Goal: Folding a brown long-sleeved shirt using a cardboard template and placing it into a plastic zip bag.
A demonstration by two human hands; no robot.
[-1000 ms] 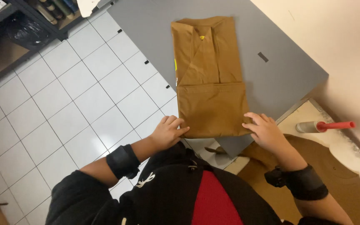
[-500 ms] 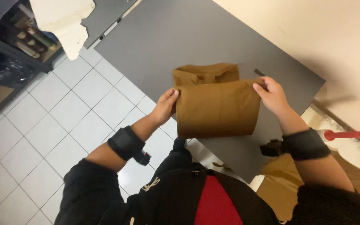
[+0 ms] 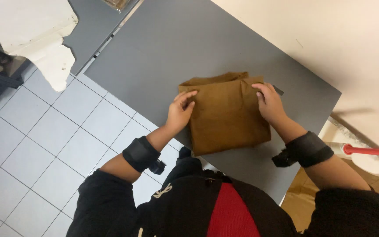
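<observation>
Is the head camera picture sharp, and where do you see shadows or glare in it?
Head view: mostly sharp, with slight softness on the left hand and right hand; even, soft light, no strong glare on the grey table; a faint shadow lies on the cream wall at right; the folded brown garment shows its creases clearly.

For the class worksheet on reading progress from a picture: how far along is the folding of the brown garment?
Done: the brown garment lies as a compact rectangle, layers stacked, on the grey table. In hand: the left hand grips its left edge and the right hand presses its upper right corner. Left: an under layer juts out along the far edge, uneven; the garment is not yet released.
</observation>
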